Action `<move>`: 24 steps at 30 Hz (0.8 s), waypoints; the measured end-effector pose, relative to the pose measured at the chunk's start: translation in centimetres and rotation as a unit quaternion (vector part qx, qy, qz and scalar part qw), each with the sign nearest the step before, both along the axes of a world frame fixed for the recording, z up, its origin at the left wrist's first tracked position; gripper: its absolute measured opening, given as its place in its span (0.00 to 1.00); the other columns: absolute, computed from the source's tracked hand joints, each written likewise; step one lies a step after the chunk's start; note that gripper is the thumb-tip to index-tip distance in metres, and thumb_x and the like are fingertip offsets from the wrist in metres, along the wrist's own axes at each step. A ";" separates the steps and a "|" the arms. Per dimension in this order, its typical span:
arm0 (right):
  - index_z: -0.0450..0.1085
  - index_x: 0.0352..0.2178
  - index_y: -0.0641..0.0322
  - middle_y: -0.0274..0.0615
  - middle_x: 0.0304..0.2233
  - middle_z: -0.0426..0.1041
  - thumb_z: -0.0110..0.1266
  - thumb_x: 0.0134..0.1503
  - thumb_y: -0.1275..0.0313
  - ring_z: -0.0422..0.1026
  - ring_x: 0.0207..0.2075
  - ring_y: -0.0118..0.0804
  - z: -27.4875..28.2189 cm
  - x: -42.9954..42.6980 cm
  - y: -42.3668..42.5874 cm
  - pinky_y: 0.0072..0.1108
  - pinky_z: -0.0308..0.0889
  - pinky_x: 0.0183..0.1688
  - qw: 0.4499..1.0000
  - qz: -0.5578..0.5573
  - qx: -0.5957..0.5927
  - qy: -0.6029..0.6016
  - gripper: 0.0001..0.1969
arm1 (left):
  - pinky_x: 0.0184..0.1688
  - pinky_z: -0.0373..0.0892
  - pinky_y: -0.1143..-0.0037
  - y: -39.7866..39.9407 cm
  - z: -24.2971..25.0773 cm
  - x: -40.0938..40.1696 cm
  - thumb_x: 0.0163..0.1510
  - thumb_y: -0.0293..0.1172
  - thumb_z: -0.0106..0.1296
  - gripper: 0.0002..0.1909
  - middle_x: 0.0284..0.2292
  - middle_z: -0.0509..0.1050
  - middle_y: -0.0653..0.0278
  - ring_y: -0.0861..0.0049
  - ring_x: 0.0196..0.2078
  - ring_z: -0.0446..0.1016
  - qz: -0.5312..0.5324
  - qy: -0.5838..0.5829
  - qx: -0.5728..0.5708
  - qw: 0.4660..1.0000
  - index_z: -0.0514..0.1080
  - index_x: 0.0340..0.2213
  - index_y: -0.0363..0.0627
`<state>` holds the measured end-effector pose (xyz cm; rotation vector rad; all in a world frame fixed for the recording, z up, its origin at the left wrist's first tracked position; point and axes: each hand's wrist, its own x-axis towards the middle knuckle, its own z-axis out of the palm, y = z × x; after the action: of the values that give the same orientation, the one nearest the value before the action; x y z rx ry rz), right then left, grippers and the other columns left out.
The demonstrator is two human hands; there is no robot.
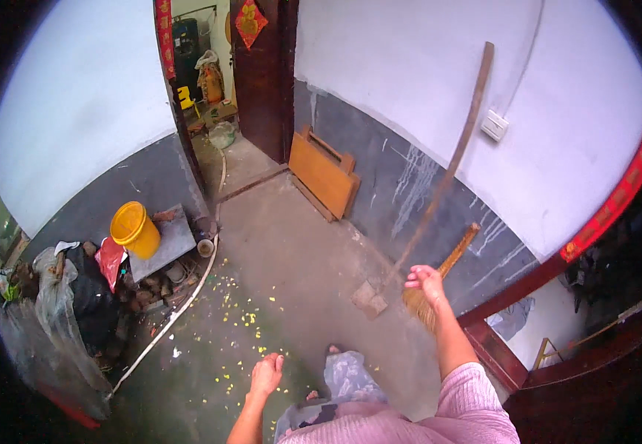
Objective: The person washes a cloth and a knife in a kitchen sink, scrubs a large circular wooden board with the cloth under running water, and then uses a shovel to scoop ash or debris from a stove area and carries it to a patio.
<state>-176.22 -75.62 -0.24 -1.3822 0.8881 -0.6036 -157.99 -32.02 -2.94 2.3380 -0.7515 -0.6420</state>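
My right hand (425, 279) is stretched forward beside a straw hand broom (421, 305), which leans against the wall with its handle up. The fingers are bent and overlap the broom in the picture; whether they touch it is unclear. Just beyond stands a long wooden-handled tool (440, 191), its flat head (369, 299) on the floor. My left hand (267, 373) hangs low on the left, its fingers curled, with nothing visible in it. Small yellow scraps (251, 318) lie scattered over the concrete floor (276, 238) ahead of it.
A yellow bucket (146, 238) stands on a grey slab (179, 244) at left, near plastic sheeting (54, 311) and rubble. A pale hose (171, 322) runs across the floor to the doorway. A folded wooden table (321, 175) leans against the right wall. A raised threshold (495, 355) lies at right.
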 end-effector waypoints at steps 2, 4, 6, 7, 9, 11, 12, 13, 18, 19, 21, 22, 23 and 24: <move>0.65 0.37 0.65 0.42 0.29 0.70 0.44 0.56 0.64 0.73 0.25 0.36 0.9 1.0 -4.3 0.23 0.70 0.29 0.999 -0.041 -0.020 -0.012 0.14 | 0.36 0.64 0.60 -2.3 -0.1 1.6 0.53 0.40 0.40 0.14 0.31 0.70 0.46 0.49 0.34 0.68 0.016 0.000 0.013 1.000 0.68 0.30 0.42; 0.67 0.36 0.62 0.40 0.27 0.71 0.42 0.56 0.66 0.73 0.23 0.33 1.5 1.7 -8.4 0.20 0.67 0.24 0.992 -0.117 -0.012 -0.041 0.12 | 0.35 0.65 0.60 -4.4 -0.6 3.0 0.53 0.41 0.41 0.15 0.27 0.71 0.47 0.49 0.33 0.69 0.028 0.029 0.010 0.999 0.69 0.27 0.41; 0.66 0.37 0.61 0.38 0.28 0.71 0.44 0.55 0.66 0.71 0.25 0.30 0.8 2.0 -13.8 0.20 0.66 0.22 0.983 -0.174 0.004 -0.055 0.12 | 0.34 0.65 0.61 -6.4 -1.5 4.9 0.52 0.41 0.42 0.15 0.24 0.71 0.47 0.49 0.31 0.69 0.060 0.028 -0.025 0.998 0.69 0.26 0.41; 0.65 0.39 0.60 0.36 0.30 0.70 0.47 0.53 0.65 0.70 0.27 0.29 0.7 3.4 -15.9 0.19 0.66 0.24 0.979 -0.200 -0.017 -0.035 0.14 | 0.34 0.65 0.61 -6.9 -1.4 5.9 0.52 0.41 0.43 0.14 0.24 0.71 0.47 0.50 0.31 0.69 0.064 0.023 -0.005 0.998 0.70 0.27 0.42; 0.61 0.44 0.58 0.33 0.36 0.68 0.51 0.49 0.62 0.67 0.32 0.27 -0.9 3.0 -20.3 0.18 0.64 0.26 0.961 -0.262 -0.087 0.033 0.21 | 0.34 0.65 0.62 -8.6 -0.5 7.4 0.51 0.40 0.43 0.13 0.25 0.71 0.49 0.51 0.31 0.70 0.066 0.043 0.029 0.996 0.71 0.28 0.43; 0.56 0.48 0.58 0.34 0.41 0.65 0.55 0.46 0.60 0.64 0.38 0.27 -3.5 0.8 -26.8 0.20 0.62 0.30 0.939 -0.306 -0.140 0.071 0.29 | 0.34 0.66 0.62 -11.3 1.3 8.9 0.51 0.40 0.43 0.13 0.24 0.72 0.49 0.52 0.31 0.70 0.058 0.042 0.044 0.996 0.71 0.28 0.43; 0.54 0.50 0.58 0.35 0.44 0.63 0.57 0.45 0.59 0.63 0.40 0.28 -4.4 0.8 -29.1 0.21 0.61 0.32 0.936 -0.314 -0.141 0.074 0.33 | 0.34 0.66 0.62 -12.3 2.1 9.8 0.51 0.39 0.43 0.13 0.24 0.72 0.50 0.52 0.31 0.70 0.049 0.039 0.063 0.996 0.71 0.28 0.43; 0.52 0.50 0.58 0.34 0.41 0.64 0.58 0.43 0.60 0.63 0.38 0.29 -4.1 2.7 -29.2 0.23 0.60 0.33 0.929 -0.325 -0.150 0.097 0.34 | 0.34 0.66 0.62 -12.7 3.0 10.7 0.51 0.39 0.43 0.13 0.24 0.72 0.50 0.52 0.31 0.70 0.067 0.037 0.074 0.994 0.71 0.28 0.43; 0.66 0.24 0.59 0.30 0.20 0.65 0.58 0.43 0.67 0.62 0.23 0.26 -1.4 6.9 -28.6 0.21 0.57 0.26 0.962 -0.267 -0.058 -0.015 0.10 | 0.35 0.66 0.63 -15.6 2.7 13.6 0.50 0.37 0.43 0.12 0.27 0.72 0.50 0.54 0.32 0.70 0.044 0.007 0.051 0.998 0.71 0.31 0.44; 0.64 0.19 0.59 0.31 0.16 0.63 0.58 0.43 0.69 0.61 0.18 0.27 -0.6 8.2 -27.6 0.20 0.57 0.23 0.960 -0.271 -0.064 -0.022 0.09 | 0.35 0.66 0.63 -16.2 2.8 14.0 0.50 0.37 0.43 0.12 0.27 0.72 0.50 0.54 0.32 0.70 0.053 0.010 0.047 0.997 0.71 0.31 0.44; 0.64 0.18 0.61 0.32 0.15 0.63 0.60 0.41 0.71 0.61 0.16 0.27 0.1 13.0 -25.3 0.21 0.57 0.21 0.957 -0.272 -0.093 -0.030 0.10 | 0.36 0.66 0.63 -17.1 3.5 14.7 0.50 0.37 0.44 0.11 0.29 0.72 0.50 0.54 0.33 0.70 0.056 0.028 0.033 0.998 0.70 0.31 0.44; 0.64 0.18 0.62 0.32 0.16 0.63 0.61 0.40 0.72 0.61 0.16 0.28 0.3 14.8 -24.3 0.21 0.57 0.21 0.962 -0.251 -0.097 -0.052 0.11 | 0.36 0.66 0.63 -18.1 4.5 15.2 0.50 0.37 0.44 0.11 0.29 0.72 0.50 0.54 0.33 0.70 0.063 0.030 0.030 0.997 0.70 0.31 0.44; 0.64 0.18 0.62 0.32 0.15 0.63 0.61 0.39 0.71 0.61 0.16 0.27 1.1 18.0 -22.4 0.21 0.57 0.20 0.974 -0.203 -0.089 -0.044 0.11 | 0.36 0.66 0.64 -19.4 6.4 16.2 0.50 0.36 0.43 0.11 0.29 0.72 0.51 0.54 0.33 0.70 0.057 0.038 0.000 0.998 0.70 0.31 0.43; 0.64 0.18 0.62 0.32 0.14 0.63 0.61 0.39 0.71 0.61 0.15 0.27 2.7 21.7 -20.2 0.21 0.57 0.20 0.984 -0.154 -0.078 -0.035 0.11 | 0.35 0.66 0.64 -20.7 7.9 17.3 0.50 0.34 0.43 0.10 0.29 0.71 0.51 0.54 0.34 0.70 0.051 0.045 -0.029 0.997 0.69 0.31 0.43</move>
<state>-154.55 -95.87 2.51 -1.3634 1.0238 -0.9688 -140.64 -52.74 4.98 2.2628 -0.5985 -0.6658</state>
